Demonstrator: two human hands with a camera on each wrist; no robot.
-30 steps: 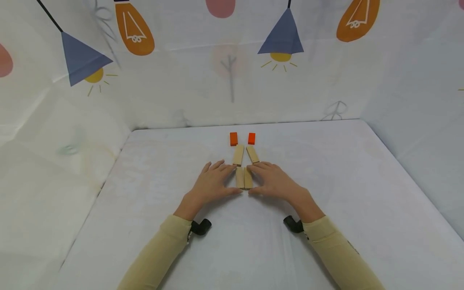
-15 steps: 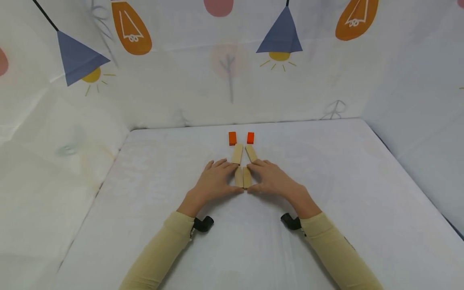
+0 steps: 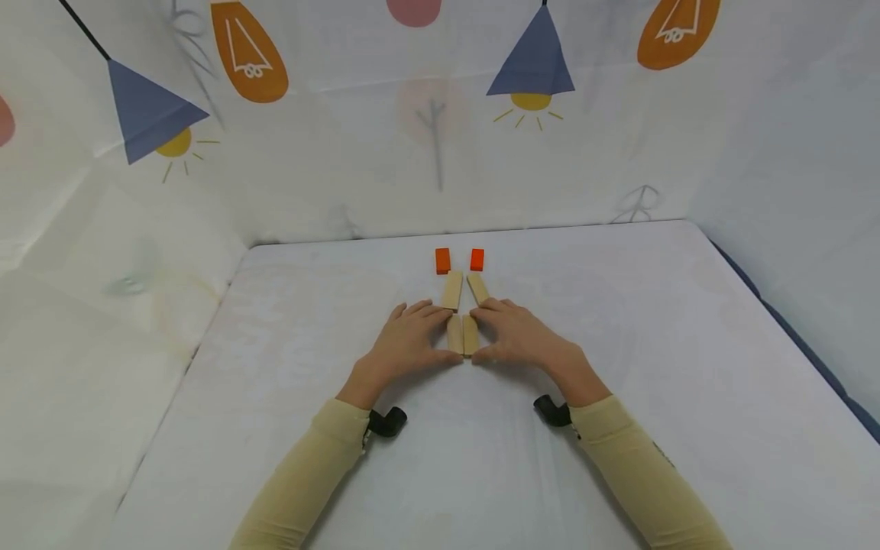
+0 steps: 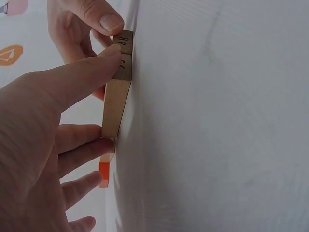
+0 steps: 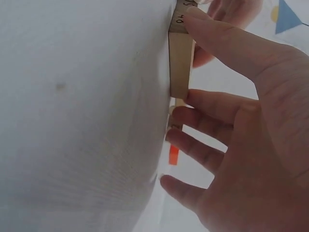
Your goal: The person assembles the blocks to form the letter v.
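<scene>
Two pale wooden blocks lie side by side, touching or nearly so, on the white table. My left hand (image 3: 407, 345) pinches the left wooden block (image 3: 454, 336) by its two ends, thumb at the near end and index finger at the far end. In the same way, my right hand (image 3: 524, 341) holds the right wooden block (image 3: 470, 336). Both wrist views show dark numbers on the near ends, partly covered by the thumbs. Just beyond, another wooden block (image 3: 451, 290) lies on the left, and a slanted wooden block (image 3: 477, 288) on the right, near the right fingertips.
An orange block (image 3: 443, 260) and a second orange block (image 3: 477, 260) lie farther back. The white table (image 3: 309, 305) ends at a printed cloth backdrop (image 3: 330, 153). A black wrist camera (image 3: 388, 422) sits on the left sleeve, with another wrist camera (image 3: 552, 411) on the right.
My left thumb and index finger have shifted slightly right, farther over the left block's ends. The right hand stays nearly still. The head view has shifted a little.
</scene>
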